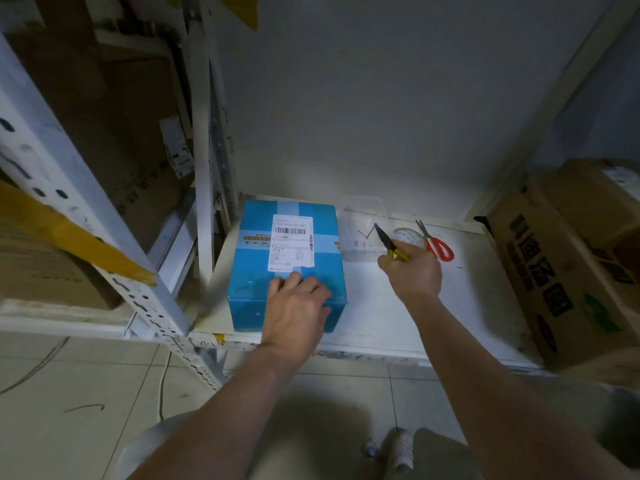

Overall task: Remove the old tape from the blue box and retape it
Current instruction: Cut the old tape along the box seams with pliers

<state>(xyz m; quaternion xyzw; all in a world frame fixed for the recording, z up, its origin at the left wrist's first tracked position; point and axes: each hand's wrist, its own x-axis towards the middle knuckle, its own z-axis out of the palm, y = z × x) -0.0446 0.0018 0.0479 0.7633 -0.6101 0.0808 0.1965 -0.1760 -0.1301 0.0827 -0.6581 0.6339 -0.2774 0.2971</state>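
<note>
The left hand [294,306] lies flat on the blue box [287,265], with the fingers almost straight, pressing on the near edge of its top; it grips nothing. The right hand [412,268] is closed around a small cutting tool [389,242] with yellow handles, and the dark tip of the tool points up and to the left. The blue box stands at the left end of the white shelf [433,306], close to the front edge, with a white label [292,244] on top and pale tape crossing it. Just behind the right hand, a roll of tape [408,235] lies near the back edge of the shelf. Red scissors [438,245] lie beside the roll. A brown carton [561,271] stands at the right end of the shelf.
</note>
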